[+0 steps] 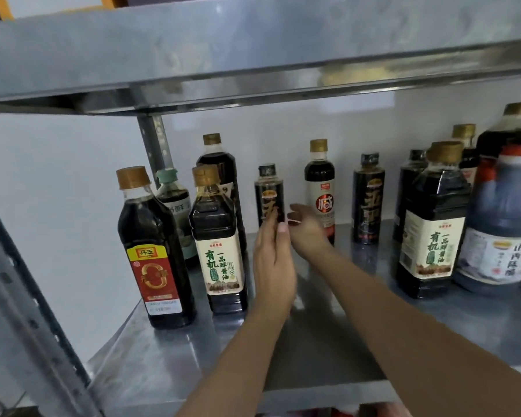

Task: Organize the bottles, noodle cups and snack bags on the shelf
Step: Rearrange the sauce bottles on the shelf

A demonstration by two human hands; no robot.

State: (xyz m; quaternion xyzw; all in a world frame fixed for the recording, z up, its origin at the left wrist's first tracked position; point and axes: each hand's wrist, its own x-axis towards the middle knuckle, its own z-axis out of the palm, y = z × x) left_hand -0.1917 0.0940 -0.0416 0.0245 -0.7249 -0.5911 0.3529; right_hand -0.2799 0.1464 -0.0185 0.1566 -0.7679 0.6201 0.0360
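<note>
Hands (273, 266) (306, 231) flank black bottle (268, 192) beside 减-labelled bottle (320, 183).

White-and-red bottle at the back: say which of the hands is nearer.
Right. The right hand is low before the white-and-red bottle; the left hand sits further left, at the slim black bottle.

Steel shelf (169, 371) carries upright dark sauce bottles (155, 251) (mostly gold caps) in loose clusters left and right, blue jug (500, 233) far right.
</note>
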